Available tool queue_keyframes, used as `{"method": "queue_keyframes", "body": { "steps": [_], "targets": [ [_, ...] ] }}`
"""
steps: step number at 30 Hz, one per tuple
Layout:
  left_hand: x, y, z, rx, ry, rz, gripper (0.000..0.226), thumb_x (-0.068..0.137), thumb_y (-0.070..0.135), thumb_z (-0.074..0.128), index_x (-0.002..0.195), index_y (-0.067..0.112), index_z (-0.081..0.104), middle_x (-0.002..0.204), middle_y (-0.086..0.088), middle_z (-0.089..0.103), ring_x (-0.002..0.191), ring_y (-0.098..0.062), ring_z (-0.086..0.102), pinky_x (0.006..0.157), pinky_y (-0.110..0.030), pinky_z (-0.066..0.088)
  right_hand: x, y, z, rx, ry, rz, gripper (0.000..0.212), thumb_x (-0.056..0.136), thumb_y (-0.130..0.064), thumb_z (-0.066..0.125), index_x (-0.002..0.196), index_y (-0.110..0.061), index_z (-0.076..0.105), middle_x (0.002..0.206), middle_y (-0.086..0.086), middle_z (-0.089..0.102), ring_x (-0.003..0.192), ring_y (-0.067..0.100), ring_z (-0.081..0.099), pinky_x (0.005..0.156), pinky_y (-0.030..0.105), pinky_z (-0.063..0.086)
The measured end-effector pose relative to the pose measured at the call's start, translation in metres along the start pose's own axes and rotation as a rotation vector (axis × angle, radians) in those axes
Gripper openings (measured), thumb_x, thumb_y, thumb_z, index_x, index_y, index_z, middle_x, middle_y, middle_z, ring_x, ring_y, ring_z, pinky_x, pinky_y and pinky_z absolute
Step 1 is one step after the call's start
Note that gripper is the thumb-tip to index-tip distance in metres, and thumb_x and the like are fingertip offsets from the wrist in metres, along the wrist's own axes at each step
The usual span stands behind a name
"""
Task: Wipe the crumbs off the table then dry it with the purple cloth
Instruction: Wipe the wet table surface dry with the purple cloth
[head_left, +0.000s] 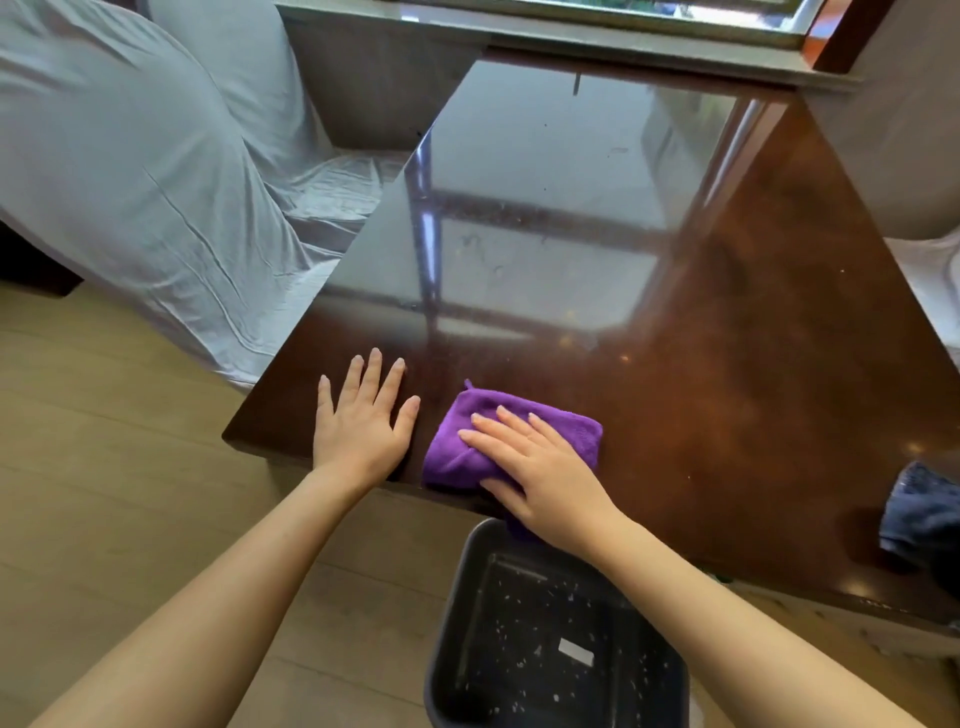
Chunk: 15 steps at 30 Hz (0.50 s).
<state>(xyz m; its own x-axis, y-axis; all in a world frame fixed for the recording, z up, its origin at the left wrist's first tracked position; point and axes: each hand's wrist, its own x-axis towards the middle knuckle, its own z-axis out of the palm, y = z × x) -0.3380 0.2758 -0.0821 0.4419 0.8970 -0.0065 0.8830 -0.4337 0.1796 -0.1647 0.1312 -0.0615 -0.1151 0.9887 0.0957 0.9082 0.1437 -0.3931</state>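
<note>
Purple cloth (519, 436), folded, lies at the near edge of the table (701, 322). The right hand (540, 473) presses flat on it, fingers (498, 428) spread straight, gripping nothing. Just left, the left hand (363, 415) rests palm down on bare wood, fingers splayed. A dark bin (467, 597) flecked with white crumbs stands below the edge. A blue cloth (919, 514) lies at the far right.

text: none readable | labels: none | brands: none | numbers: none

head-worn view, facing down, close above table (727, 322)
</note>
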Motion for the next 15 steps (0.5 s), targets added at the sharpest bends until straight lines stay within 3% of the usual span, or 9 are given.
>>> {"method": "queue_keyframes", "body": {
  "steps": [5,9,15],
  "targets": [
    [0.000,-0.001,0.000,0.016,0.035,-0.021,0.062,0.088,0.058,0.020,0.144,0.033,0.010,0.158,0.005,0.004,0.145,-0.015,-0.002,0.115,-0.049,-0.007,0.060,0.041,-0.008,-0.058,0.031,0.190,0.052,0.093,-0.037,0.049,0.141,-0.029,0.033,0.154,-0.003,0.027,0.143,0.021,0.016,0.116,0.040,0.009],
    [0.001,-0.002,0.004,0.041,0.057,-0.086,0.068,0.084,0.063,0.015,0.144,0.031,0.007,0.158,-0.002,0.001,0.145,-0.016,-0.004,0.116,-0.050,-0.005,0.128,0.071,-0.010,-0.108,0.024,0.300,0.051,0.094,-0.043,0.039,0.143,-0.030,0.028,0.156,-0.002,0.021,0.144,0.023,0.011,0.116,0.044,0.006],
    [0.002,-0.003,0.005,0.051,0.056,-0.079,0.062,0.089,0.052,0.015,0.145,0.027,0.004,0.158,-0.003,0.002,0.145,-0.017,-0.003,0.115,-0.051,-0.004,0.192,0.079,-0.010,-0.114,-0.071,0.276,0.052,0.095,-0.049,0.032,0.144,-0.033,0.024,0.157,-0.005,0.017,0.145,0.022,0.007,0.117,0.044,0.002]
  ]
}}
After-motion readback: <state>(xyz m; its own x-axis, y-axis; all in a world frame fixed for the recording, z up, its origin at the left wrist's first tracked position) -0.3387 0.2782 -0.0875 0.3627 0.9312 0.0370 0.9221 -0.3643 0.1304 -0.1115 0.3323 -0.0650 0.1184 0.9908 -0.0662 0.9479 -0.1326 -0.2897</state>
